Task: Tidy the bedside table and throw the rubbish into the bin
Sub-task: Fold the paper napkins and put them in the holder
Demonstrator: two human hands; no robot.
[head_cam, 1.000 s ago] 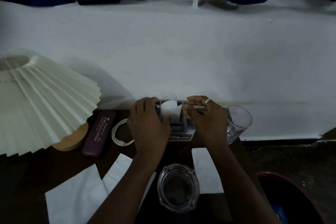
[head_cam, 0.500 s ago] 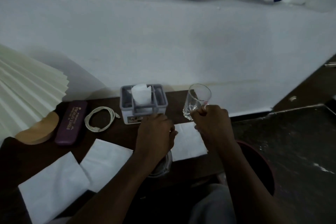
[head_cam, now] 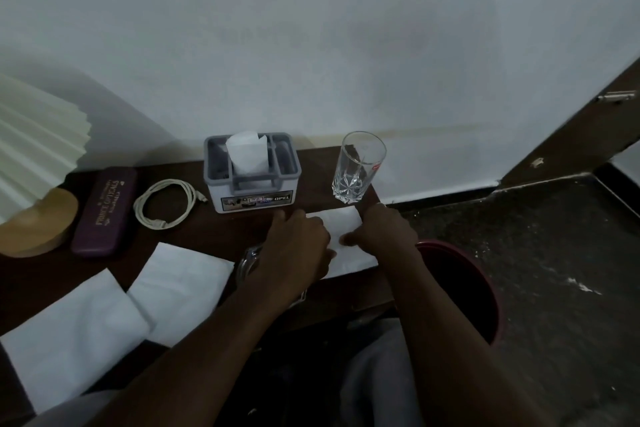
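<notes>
A white tissue [head_cam: 346, 224] lies flat at the right end of the dark bedside table [head_cam: 214, 236]. My right hand [head_cam: 381, 230] sits on its right edge, thumb pressed onto the paper and fingers curled at the edge. My left hand [head_cam: 298, 250] rests palm down over the tissue's left part; its grip is hidden. Two more white tissues [head_cam: 183, 281] [head_cam: 69, 333] lie at the front left. A dark red bin [head_cam: 460, 253] stands on the floor right of the table, partly behind my right arm.
A grey tissue holder [head_cam: 252, 180] and an empty glass [head_cam: 358, 166] stand at the back. A glass ashtray [head_cam: 247, 265] peeks out under my left hand. A coiled white cable [head_cam: 166, 203], a purple spectacle case [head_cam: 104, 211] and a pleated lamp [head_cam: 34, 135] are at the left.
Both hands left the tissue holder and came back toward me. The right hand let go of the glass and both now rest on the white tissue. The view shifted right.
</notes>
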